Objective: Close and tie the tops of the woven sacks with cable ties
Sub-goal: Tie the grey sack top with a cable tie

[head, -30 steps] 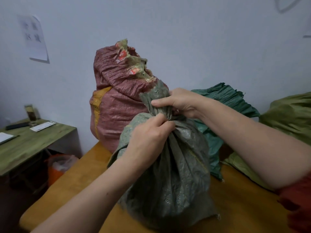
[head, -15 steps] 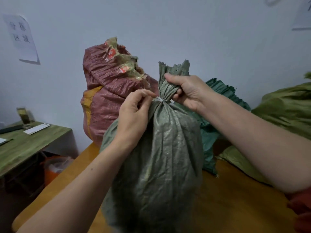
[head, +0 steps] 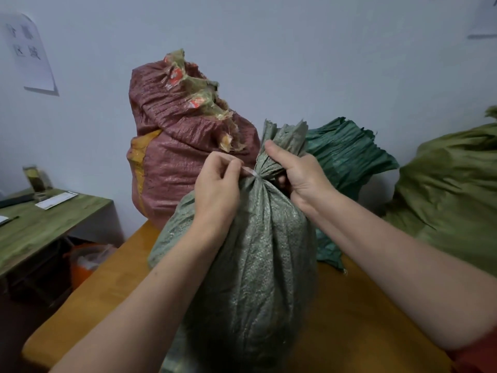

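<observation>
An orange-brown wooden table (head: 107,292) carries a grey-green sack (head: 255,278) standing upright near its middle. A red sack (head: 174,162) stands at the far corner by the wall, a dark green sack (head: 347,157) lies just behind the upright one, and an olive sack (head: 451,189) slumps at the right edge. To the left, a lower green table (head: 40,230) holds a paper slip (head: 56,200) and a small jar (head: 35,179).

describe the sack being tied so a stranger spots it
On the orange table, it is the grey-green sack nearest the camera, between the left hand and right hand. Unlike the red sack behind, its neck is cinched by a pale cable tie.
</observation>
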